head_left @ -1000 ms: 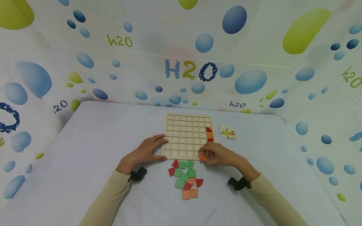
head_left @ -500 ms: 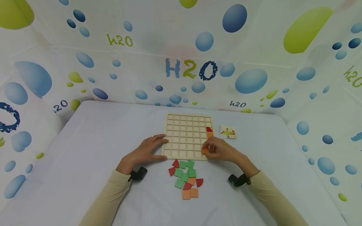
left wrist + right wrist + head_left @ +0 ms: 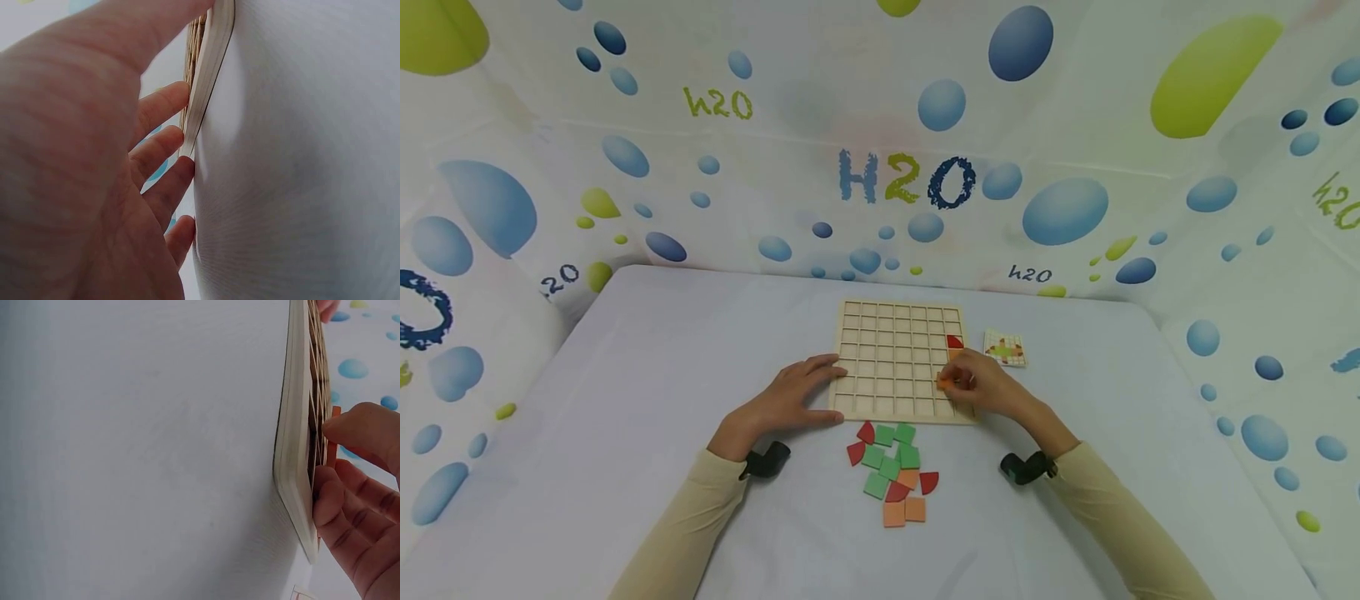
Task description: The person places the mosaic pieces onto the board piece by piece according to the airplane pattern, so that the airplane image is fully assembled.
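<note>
Right hand moved up grid board, white tabletop, bubble-print backdrop

Tiles obstruct near side of board; far side passable.

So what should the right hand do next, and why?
Perhaps the right hand should lower the orange tile into the right-hand column of the wooden board: it pinches that tile there, and a red piece and a second orange square already sit farther up that column.

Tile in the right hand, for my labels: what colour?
The tile is orange, clearest in the right wrist view.
</note>
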A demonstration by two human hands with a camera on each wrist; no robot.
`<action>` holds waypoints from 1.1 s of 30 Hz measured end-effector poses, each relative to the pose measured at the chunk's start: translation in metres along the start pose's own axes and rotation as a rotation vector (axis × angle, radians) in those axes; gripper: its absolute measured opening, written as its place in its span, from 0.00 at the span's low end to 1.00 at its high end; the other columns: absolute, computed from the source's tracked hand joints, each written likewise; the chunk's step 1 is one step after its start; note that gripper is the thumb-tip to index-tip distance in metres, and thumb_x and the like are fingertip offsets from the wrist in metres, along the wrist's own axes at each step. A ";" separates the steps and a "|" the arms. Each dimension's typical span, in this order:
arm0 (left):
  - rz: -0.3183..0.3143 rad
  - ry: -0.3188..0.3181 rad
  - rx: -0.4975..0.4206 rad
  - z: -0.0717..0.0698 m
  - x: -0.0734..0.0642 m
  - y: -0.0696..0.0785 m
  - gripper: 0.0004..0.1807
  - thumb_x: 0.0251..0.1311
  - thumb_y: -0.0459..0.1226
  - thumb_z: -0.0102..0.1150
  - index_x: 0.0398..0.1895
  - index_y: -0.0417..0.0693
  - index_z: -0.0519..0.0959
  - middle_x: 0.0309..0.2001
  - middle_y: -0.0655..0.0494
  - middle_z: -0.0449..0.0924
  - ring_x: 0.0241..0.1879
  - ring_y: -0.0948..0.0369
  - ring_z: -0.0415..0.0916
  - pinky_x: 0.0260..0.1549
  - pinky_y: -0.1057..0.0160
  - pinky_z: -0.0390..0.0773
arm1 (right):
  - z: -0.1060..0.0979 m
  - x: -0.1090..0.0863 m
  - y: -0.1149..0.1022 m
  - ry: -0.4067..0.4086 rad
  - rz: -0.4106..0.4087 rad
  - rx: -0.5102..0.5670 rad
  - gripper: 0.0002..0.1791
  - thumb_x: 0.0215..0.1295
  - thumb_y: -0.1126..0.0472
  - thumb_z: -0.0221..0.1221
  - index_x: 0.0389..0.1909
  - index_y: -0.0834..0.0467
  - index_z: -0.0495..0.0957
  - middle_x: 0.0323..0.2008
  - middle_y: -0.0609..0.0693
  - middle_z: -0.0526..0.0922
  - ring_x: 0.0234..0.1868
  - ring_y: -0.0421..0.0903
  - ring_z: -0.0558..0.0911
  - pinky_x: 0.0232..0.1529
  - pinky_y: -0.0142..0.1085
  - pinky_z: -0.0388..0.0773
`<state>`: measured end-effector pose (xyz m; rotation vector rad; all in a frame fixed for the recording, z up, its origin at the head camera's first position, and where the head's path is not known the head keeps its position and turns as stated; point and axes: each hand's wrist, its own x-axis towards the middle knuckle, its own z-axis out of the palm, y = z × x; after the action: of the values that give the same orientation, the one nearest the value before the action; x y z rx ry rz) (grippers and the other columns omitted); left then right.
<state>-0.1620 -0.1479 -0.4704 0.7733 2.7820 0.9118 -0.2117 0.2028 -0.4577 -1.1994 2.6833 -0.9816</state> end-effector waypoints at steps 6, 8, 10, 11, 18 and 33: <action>-0.004 0.000 -0.003 -0.001 0.000 0.001 0.35 0.55 0.47 0.69 0.65 0.47 0.70 0.72 0.42 0.58 0.70 0.42 0.55 0.67 0.37 0.53 | 0.002 0.004 0.000 0.032 0.006 -0.011 0.09 0.58 0.70 0.66 0.39 0.63 0.79 0.34 0.52 0.78 0.28 0.43 0.74 0.29 0.30 0.74; -0.001 0.001 0.000 0.000 0.000 0.000 0.35 0.55 0.47 0.69 0.65 0.47 0.70 0.72 0.43 0.58 0.71 0.42 0.55 0.67 0.38 0.53 | 0.002 0.005 0.000 0.039 0.012 -0.007 0.08 0.58 0.70 0.66 0.38 0.63 0.80 0.34 0.52 0.78 0.28 0.42 0.74 0.29 0.30 0.74; -0.003 0.003 0.003 0.000 0.001 -0.001 0.35 0.55 0.47 0.69 0.65 0.47 0.70 0.72 0.43 0.58 0.71 0.42 0.55 0.67 0.38 0.53 | 0.002 0.006 0.001 0.048 0.018 -0.006 0.07 0.59 0.70 0.65 0.37 0.62 0.80 0.34 0.52 0.78 0.27 0.41 0.73 0.28 0.30 0.73; -0.004 0.004 0.005 0.000 0.001 -0.001 0.35 0.55 0.47 0.69 0.66 0.47 0.70 0.72 0.43 0.58 0.71 0.42 0.55 0.67 0.38 0.52 | 0.002 0.006 0.001 0.053 0.025 -0.004 0.06 0.59 0.70 0.65 0.37 0.62 0.80 0.33 0.52 0.78 0.27 0.41 0.73 0.28 0.30 0.73; -0.009 0.002 0.004 0.000 0.001 -0.001 0.35 0.55 0.47 0.69 0.66 0.47 0.70 0.72 0.42 0.58 0.71 0.42 0.55 0.67 0.37 0.52 | 0.006 0.007 0.001 0.094 0.040 -0.030 0.05 0.60 0.70 0.64 0.37 0.63 0.81 0.36 0.55 0.78 0.27 0.39 0.73 0.27 0.31 0.73; -0.005 -0.002 -0.004 0.000 0.000 0.000 0.36 0.55 0.48 0.69 0.66 0.47 0.70 0.72 0.43 0.58 0.70 0.41 0.55 0.67 0.37 0.52 | 0.009 0.007 -0.004 0.107 0.091 -0.047 0.04 0.63 0.70 0.62 0.38 0.63 0.82 0.41 0.58 0.79 0.26 0.39 0.70 0.27 0.31 0.71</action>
<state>-0.1626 -0.1483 -0.4703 0.7657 2.7781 0.9151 -0.2112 0.1913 -0.4612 -1.0505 2.8299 -1.0033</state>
